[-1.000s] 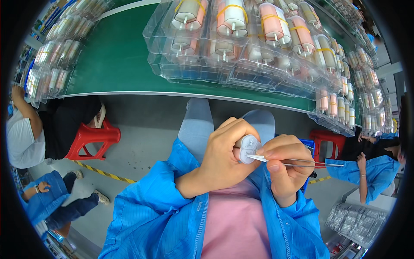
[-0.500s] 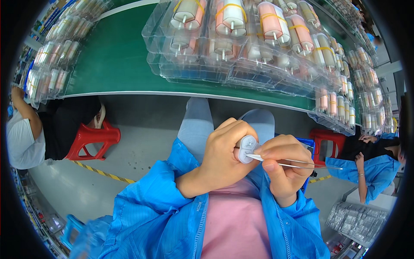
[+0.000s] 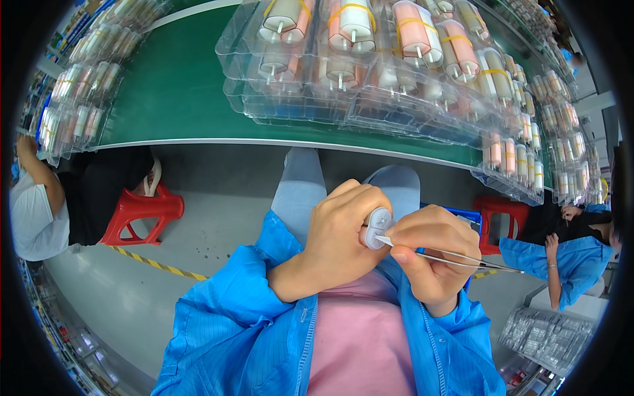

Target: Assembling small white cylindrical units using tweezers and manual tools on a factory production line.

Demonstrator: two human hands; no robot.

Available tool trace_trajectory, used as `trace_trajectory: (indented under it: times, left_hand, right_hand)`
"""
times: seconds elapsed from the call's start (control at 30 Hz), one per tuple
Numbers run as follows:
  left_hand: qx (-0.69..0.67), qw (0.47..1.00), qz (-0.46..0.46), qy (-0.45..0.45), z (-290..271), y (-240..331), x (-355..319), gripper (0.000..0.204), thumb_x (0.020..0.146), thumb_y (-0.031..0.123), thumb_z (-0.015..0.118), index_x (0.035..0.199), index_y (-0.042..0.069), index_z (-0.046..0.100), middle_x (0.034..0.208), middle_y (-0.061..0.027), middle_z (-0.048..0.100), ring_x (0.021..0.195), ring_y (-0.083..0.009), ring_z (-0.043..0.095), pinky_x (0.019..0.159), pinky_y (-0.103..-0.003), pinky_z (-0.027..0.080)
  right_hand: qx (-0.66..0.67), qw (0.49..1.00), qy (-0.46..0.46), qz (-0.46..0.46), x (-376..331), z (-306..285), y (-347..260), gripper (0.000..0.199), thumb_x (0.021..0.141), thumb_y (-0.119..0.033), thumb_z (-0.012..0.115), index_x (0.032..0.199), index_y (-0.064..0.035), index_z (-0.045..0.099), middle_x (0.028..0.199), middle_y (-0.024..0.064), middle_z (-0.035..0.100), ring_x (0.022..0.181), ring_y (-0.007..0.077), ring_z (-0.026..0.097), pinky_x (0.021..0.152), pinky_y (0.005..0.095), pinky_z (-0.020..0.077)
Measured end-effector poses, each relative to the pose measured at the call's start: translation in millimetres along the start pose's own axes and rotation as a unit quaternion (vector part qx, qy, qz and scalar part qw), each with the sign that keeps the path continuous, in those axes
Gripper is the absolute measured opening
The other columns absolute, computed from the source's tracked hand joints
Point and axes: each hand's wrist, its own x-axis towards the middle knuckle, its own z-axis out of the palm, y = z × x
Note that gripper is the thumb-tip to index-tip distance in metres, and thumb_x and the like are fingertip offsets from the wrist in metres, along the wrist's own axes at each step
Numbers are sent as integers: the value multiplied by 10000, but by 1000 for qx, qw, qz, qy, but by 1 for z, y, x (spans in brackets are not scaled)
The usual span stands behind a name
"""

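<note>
My left hand (image 3: pixel 340 228) is closed around a small part whose grey, double-lobed end face (image 3: pixel 378 228) shows past the thumb and fingers. The rest of that part is hidden in the fist. My right hand (image 3: pixel 437 247) pinches a pair of thin metal tweezers (image 3: pixel 492 265), their long shank pointing out to the right. A pointed white tip (image 3: pixel 384 240) sticks out from the right fingertips and meets the lower lobe of the grey face. Whether it belongs to the tweezers or is gripped by them, I cannot tell. Both hands are above my lap.
Ahead is a green worktable (image 3: pixel 172 86) with stacked clear trays (image 3: pixel 290 105) of pink, white and grey cylinders in yellow bands. More tray stacks (image 3: pixel 76 99) stand at left. A person on a red stool (image 3: pixel 148 214) sits at left, another person in blue (image 3: pixel 561 264) at right.
The two tweezer arms look closer together, and their far end has dropped slightly. My left hand keeps its hold on the grey part. Blue cloth and a blue stool at lower left have left the view.
</note>
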Motion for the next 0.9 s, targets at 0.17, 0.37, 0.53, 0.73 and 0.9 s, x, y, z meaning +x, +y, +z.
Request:
trace_trajectory:
  times: [0.17, 0.37, 0.53, 0.73, 0.9]
  left_hand:
    - [41, 999, 22, 0, -2, 2, 2, 258, 594, 54, 737, 734, 91, 525, 668, -49, 527, 622, -257, 491, 508, -367, 386]
    - [11, 1000, 9, -6, -1, 1, 0, 249, 594, 45, 741, 737, 78, 539, 673, -57, 540, 628, -263, 511, 515, -360, 396]
    - [-147, 983, -73, -79, -4, 4, -1, 234, 635, -3, 751, 786, 43, 578, 721, -47, 559, 641, -145, 534, 555, -274, 396]
    - [-198, 969, -122, -79, -4, 8, -1, 218, 623, 9, 719, 778, 23, 566, 694, -103, 566, 631, -214, 581, 555, -319, 425]
    - [-176, 975, -104, -87, -4, 6, -2, 226, 616, 12, 717, 790, 22, 572, 707, -108, 562, 629, -240, 578, 554, -326, 422]
  right_hand:
    - [-8, 1000, -2, 8, 2, -1, -4, 152, 665, -33, 758, 785, -20, 665, 774, 98, 656, 638, 231, 630, 559, 292, 493]
    - [-19, 999, -13, 26, -3, 1, -5, 150, 686, -42, 755, 801, -3, 667, 782, 107, 663, 681, 229, 640, 593, 290, 495]
    - [157, 977, 122, 77, -16, 2, 4, 156, 753, -68, 723, 857, 28, 658, 837, 150, 677, 742, 189, 625, 661, 273, 480]
    - [146, 979, 123, 70, -13, 5, 7, 143, 755, -57, 711, 863, 20, 657, 845, 147, 680, 745, 188, 621, 670, 267, 474]
    - [139, 981, 114, 70, -9, 4, 8, 141, 737, -47, 717, 853, 11, 663, 843, 147, 685, 756, 199, 634, 673, 274, 484]
